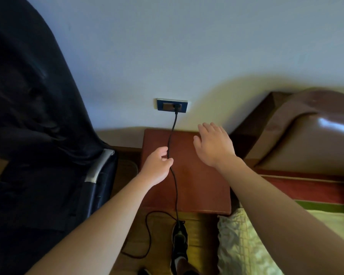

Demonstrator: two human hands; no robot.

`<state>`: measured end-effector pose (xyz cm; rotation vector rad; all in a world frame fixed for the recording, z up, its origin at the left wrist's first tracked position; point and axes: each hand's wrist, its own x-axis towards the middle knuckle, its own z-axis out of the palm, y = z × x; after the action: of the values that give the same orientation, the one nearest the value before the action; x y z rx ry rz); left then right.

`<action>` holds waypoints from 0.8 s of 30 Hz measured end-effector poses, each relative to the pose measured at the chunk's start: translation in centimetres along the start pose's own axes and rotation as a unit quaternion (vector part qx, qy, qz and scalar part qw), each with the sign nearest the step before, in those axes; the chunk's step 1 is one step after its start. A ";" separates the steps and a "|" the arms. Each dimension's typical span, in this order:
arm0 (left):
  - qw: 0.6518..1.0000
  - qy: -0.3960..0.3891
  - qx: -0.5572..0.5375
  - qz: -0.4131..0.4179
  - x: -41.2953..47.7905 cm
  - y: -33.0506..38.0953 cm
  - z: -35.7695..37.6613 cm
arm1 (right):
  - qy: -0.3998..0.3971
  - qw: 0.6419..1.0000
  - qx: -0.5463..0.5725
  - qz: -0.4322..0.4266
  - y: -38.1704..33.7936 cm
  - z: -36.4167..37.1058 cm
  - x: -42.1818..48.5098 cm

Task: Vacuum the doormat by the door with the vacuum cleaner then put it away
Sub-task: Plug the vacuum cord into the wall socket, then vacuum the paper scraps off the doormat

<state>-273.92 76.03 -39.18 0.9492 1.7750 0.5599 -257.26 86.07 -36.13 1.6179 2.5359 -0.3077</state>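
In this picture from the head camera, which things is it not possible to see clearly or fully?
- Vacuum cleaner and doormat: neither shows in the head view; the cord that the left hand grips loops on the floor and its end goes behind the left forearm.
- Plug at the wall socket: too small to tell how deep it sits.
- Dark cloth at left: cut by the edge, too dark to identify.

L hand pinching cord, R hand splayed, both arms fwd
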 end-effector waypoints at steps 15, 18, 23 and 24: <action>0.929 0.047 0.334 0.156 -11.3 1.3 -6.2 | 0.089 0.996 0.018 0.015 -4.8 -6.7 -12.0; 0.908 0.071 0.376 0.168 -14.3 1.9 -7.5 | 0.101 0.994 0.025 0.017 -5.9 -8.6 -15.0; 0.883 0.107 0.417 0.186 -19.3 2.9 -9.4 | 0.124 0.992 0.034 0.015 -7.7 -12.1 -19.5; 0.877 0.115 0.425 0.191 -20.3 3.0 -9.8 | 0.127 0.991 0.037 0.016 -8.0 -12.8 -20.4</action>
<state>-278.08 61.93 -21.89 1.9370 2.0915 0.0931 -255.77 67.75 -18.62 1.8292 2.7075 -0.2062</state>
